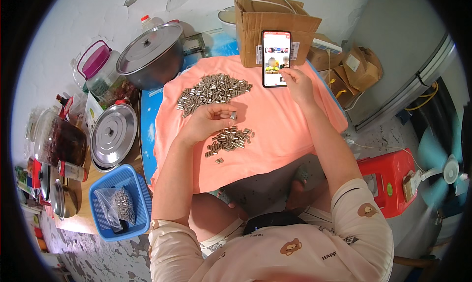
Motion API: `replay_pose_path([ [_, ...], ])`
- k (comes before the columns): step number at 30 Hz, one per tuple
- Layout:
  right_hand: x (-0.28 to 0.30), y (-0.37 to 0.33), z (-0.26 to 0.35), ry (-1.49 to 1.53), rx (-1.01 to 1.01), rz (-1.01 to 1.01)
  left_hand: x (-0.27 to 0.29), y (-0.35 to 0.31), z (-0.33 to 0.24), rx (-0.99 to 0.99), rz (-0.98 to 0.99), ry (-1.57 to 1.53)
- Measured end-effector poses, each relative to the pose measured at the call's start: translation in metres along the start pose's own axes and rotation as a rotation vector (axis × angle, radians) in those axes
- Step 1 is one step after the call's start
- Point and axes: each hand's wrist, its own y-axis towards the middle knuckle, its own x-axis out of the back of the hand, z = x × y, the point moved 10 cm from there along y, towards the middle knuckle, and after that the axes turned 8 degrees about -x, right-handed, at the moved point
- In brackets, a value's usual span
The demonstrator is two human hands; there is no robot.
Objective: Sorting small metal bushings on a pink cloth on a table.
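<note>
Across a salmon-pink cloth (282,134) on the blue desk (147,117) lie two heaps of short metal cylinders, small, slim and much alike, their grey-brown sides catching bright, silvery glints; the larger heap (211,91) spreads wide and loose beyond the left hand (206,122), while the smaller heap (229,140) sits nearer the body, with a few strays at its near edge; between the two, the left hand pinches a silvery metal piece (233,116) with thumb and fingertips, its exact shape too small to tell; the right hand (301,89) has its fingers bent at the lower right of a lit smartphone (275,41), which stands against a cardboard box (250,26); whether those fingers grip anything, I cannot tell.
</note>
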Motion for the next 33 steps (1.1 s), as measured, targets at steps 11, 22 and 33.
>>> replay_pose_path([
  [11,0.005,0.000,0.000,0.131,0.099,-0.047,-0.010,0.002,0.002,-0.057,0.074,-0.054],
  [22,0.012,-0.002,-0.006,0.157,0.023,-0.085,-0.011,0.001,0.003,-0.031,0.076,-0.074],
  [33,0.010,-0.001,-0.012,0.198,0.037,-0.074,-0.007,0.000,0.000,-0.016,0.042,-0.038],
])
